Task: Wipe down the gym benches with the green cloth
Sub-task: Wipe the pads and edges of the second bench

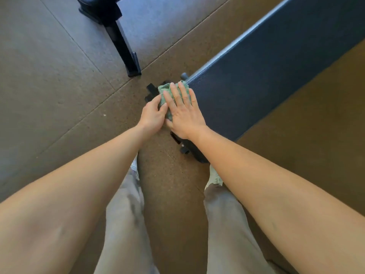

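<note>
A dark blue padded gym bench (276, 76) runs from the middle of the view up to the top right. The green cloth (165, 92) lies bunched on the bench's near end. My right hand (182, 113) presses flat on the cloth with fingers spread. My left hand (153, 115) sits right beside it, its fingers curled on the cloth's left edge. Most of the cloth is hidden under both hands.
A second bench's black metal leg and foot (122, 44) stands on the brown rubber floor at upper middle. Black frame parts (185, 147) of the near bench stick out below my right wrist. My legs in grey trousers stand just below.
</note>
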